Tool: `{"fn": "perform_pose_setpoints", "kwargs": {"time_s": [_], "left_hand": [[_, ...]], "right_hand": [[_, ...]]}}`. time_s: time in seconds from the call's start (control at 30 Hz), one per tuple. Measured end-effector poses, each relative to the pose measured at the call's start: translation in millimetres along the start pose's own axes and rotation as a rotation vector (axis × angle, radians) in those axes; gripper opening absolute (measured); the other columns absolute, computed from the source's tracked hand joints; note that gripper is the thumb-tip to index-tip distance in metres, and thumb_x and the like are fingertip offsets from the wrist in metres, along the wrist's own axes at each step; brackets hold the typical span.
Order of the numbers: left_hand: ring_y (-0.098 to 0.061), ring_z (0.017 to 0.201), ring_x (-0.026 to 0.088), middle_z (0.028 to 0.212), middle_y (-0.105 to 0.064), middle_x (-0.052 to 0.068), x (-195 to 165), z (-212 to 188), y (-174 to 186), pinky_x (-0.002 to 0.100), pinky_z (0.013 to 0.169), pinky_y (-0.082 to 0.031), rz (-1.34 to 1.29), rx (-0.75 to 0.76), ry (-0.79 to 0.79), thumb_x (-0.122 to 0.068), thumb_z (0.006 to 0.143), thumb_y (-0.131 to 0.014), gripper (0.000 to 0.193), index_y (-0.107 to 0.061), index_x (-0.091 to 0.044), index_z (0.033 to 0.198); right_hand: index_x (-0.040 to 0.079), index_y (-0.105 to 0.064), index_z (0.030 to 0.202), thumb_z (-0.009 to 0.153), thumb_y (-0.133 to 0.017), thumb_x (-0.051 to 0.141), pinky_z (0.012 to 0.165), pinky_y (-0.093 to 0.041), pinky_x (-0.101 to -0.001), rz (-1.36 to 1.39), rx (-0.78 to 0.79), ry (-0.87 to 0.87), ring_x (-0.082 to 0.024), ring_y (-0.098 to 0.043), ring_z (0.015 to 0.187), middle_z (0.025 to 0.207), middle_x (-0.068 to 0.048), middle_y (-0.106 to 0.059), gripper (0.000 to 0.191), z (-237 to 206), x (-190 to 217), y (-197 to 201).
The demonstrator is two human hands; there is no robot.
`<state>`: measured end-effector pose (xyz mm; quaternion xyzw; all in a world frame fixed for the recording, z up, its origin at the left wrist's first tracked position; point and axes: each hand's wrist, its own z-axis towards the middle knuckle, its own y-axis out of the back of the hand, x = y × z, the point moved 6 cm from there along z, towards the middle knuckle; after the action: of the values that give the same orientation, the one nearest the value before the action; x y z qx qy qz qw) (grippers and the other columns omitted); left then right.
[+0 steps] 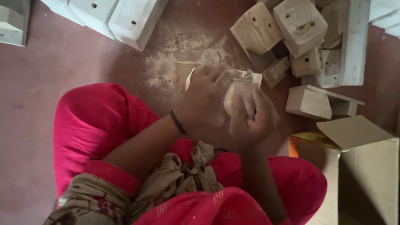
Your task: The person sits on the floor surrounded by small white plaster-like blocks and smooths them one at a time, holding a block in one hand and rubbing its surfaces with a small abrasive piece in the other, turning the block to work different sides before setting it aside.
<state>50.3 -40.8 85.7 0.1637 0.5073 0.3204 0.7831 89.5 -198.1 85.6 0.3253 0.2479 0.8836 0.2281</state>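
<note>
Dusty reddish floor point(83, 54) spreads under a seated person, with wooden blocks point(300, 25) piled ahead and a cardboard box point(366, 166) at the right. Left hand point(204, 100) and right hand point(254, 116) both clasp a pale wooden piece point(239, 89) above the lap. It looks stiff, light and dusty, best gripped across its flat sides.

Pale dusty block point(238, 93) between both palms

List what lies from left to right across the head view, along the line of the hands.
Pink-clad knee → left hand → pale wooden piece in both hands → right hand → loose wooden block → cardboard box.
</note>
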Motion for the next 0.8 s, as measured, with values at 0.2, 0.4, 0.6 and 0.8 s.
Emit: {"fn": "perform_pose_setpoints", "kwargs": {"time_s": [0.2,0.4,0.6,0.8], "left_hand": [[-0.055,0.123,0.037,0.129,-0.062,0.014,-1.3,-0.3,1.5,0.050,0.106,-0.041,0.029,0.006,0.017,-0.026,0.066,-0.084,0.076,-0.058,-0.008,0.135],[-0.055,0.125,0.038,0.132,-0.059,0.016,6.6,-2.8,7.8,0.050,0.107,-0.042,-0.007,-0.102,0.013,-0.030,0.072,-0.088,0.077,-0.055,-0.005,0.137],[-0.057,0.125,0.036,0.131,-0.061,0.014,9.6,-2.4,1.6,0.049,0.108,-0.042,0.011,-0.100,-0.022,-0.027,0.071,-0.085,0.073,-0.057,-0.008,0.136],[-0.057,0.121,0.037,0.128,-0.061,0.016,12.4,-2.1,5.9,0.050,0.104,-0.042,-0.014,-0.093,0.001,-0.029,0.070,-0.084,0.075,-0.056,-0.006,0.135]], "right_hand": [[-0.004,-0.065,0.127,0.106,-0.076,0.019,0.096,-0.059,-0.0396,-0.019,-0.012,-0.205,-0.032,-0.071,0.110,0.120,-0.019,-0.070,0.033,-3.0,-7.4,-1.8],[-0.003,-0.064,0.120,0.102,-0.078,0.017,0.092,-0.059,-0.0397,0.105,0.024,-0.057,-0.031,-0.072,0.104,0.112,-0.018,-0.070,0.030,-3.2,11.8,-4.8],[-0.004,-0.065,0.121,0.101,-0.079,0.014,0.090,-0.058,-0.0396,0.124,-0.022,-0.072,-0.030,-0.072,0.103,0.113,-0.016,-0.071,0.031,-3.6,-0.5,-6.6],[-0.006,-0.063,0.126,0.105,-0.079,0.014,0.096,-0.058,-0.0392,0.107,-0.022,-0.182,-0.028,-0.070,0.109,0.120,-0.018,-0.069,0.033,-3.8,-20.4,-5.1]]}}
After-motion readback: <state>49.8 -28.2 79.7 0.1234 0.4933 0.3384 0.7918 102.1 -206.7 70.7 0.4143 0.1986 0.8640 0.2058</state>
